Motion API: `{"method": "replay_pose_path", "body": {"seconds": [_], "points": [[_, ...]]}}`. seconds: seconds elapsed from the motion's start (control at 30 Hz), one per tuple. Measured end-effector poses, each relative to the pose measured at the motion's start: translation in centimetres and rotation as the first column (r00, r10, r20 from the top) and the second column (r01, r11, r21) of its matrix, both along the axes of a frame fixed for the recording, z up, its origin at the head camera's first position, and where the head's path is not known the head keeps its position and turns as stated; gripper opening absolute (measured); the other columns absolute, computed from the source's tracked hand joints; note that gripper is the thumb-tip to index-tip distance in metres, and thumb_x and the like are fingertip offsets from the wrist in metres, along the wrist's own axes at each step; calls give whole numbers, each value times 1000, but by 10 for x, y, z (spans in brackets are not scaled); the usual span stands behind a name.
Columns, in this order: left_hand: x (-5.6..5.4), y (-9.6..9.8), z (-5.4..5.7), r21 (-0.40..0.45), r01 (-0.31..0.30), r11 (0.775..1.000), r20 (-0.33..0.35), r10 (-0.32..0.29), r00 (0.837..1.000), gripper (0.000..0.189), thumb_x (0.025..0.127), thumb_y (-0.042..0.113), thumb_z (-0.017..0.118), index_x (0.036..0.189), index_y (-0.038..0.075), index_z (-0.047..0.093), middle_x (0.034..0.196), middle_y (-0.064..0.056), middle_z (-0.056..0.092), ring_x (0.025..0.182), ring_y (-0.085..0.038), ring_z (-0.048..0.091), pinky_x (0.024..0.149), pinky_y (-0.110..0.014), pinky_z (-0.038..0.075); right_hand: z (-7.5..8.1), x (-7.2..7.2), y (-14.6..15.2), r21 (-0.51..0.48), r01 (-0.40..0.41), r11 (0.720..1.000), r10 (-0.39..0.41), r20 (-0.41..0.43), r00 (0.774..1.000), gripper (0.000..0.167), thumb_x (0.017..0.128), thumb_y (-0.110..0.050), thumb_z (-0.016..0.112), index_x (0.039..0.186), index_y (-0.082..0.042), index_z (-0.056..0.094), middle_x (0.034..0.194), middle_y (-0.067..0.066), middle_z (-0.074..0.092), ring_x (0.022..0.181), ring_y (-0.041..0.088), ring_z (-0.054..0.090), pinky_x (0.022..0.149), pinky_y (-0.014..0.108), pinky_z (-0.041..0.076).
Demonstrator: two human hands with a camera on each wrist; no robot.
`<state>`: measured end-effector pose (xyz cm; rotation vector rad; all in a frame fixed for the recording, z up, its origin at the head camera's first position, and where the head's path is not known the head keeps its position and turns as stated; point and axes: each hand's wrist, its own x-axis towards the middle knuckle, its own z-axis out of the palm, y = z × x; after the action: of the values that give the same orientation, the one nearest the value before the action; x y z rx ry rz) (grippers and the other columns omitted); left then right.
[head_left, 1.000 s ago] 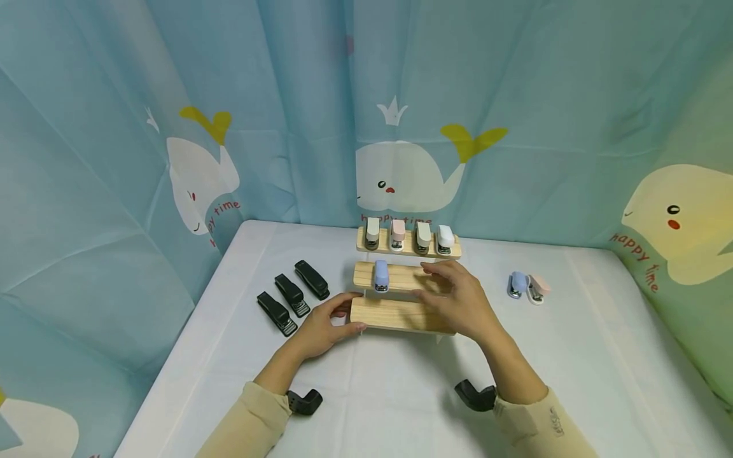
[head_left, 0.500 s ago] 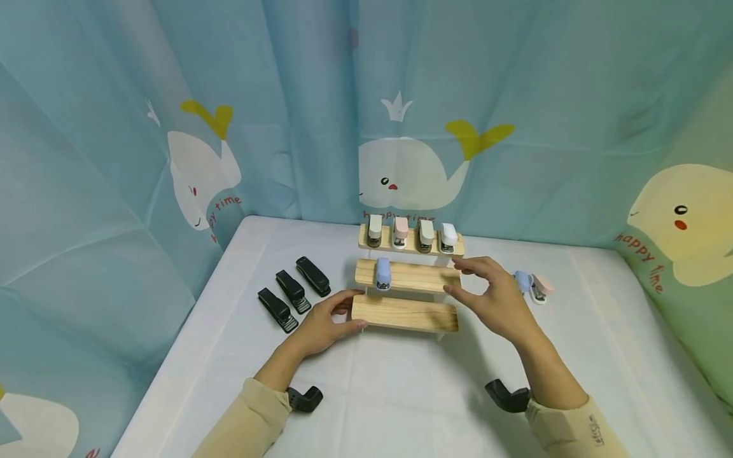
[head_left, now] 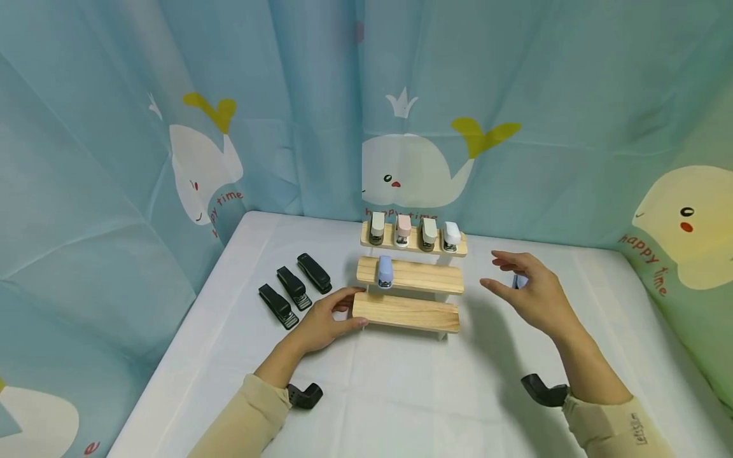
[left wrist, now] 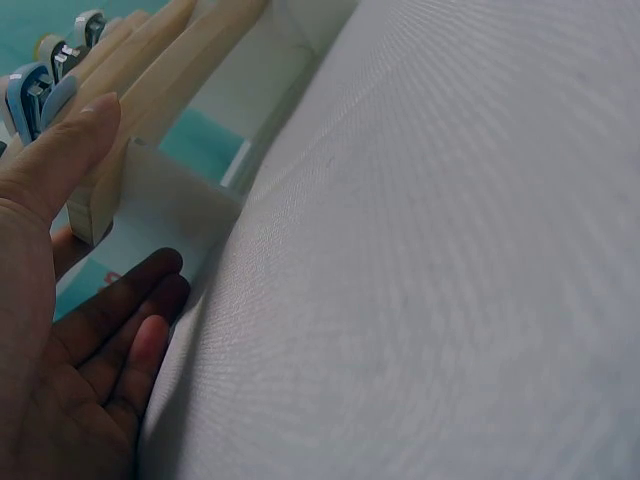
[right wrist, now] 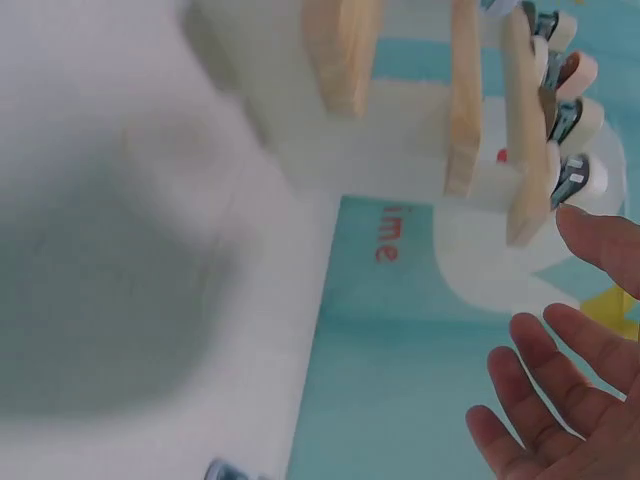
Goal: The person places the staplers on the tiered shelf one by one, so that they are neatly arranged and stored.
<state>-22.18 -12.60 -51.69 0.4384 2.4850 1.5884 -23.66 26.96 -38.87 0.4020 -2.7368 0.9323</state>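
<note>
Your left hand grips a wooden rack by its lowest tier's left end; your right hand, thumb and fingers spread wide, hovers near a half-hidden blue stapler on the table, right of the rack.

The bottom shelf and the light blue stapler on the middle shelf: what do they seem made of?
Bottom shelf: looks like pale wood with a smooth finish; grain streaks run along its top.
Light blue stapler: cover probably plastic, smooth and evenly colored; the shiny part at its near end suggests metal.
</note>
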Motion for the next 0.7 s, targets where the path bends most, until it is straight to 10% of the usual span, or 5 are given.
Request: {"method": "replay_pose_path", "body": {"seconds": [0.3,0.7], "points": [[-1,0,-1,-3,0,1000,-25,0,1000,64,89,46,82,146,37,55,133,3,67,126,-21,62,111,-45,50,-6,-13,26,59,-12,998,9,49,999,62,93,-29,80,144,-2,57,131,23,63,119,43,58,99,61,45],[0,0,0,-10,-10,1000,-9,10,1000,64,89,47,81,146,37,55,133,1,66,126,-22,62,111,-46,50,-19,-30,62,170,-24,985,0,141,990,69,94,-34,78,145,6,53,137,31,56,123,52,51,92,68,46]]}}
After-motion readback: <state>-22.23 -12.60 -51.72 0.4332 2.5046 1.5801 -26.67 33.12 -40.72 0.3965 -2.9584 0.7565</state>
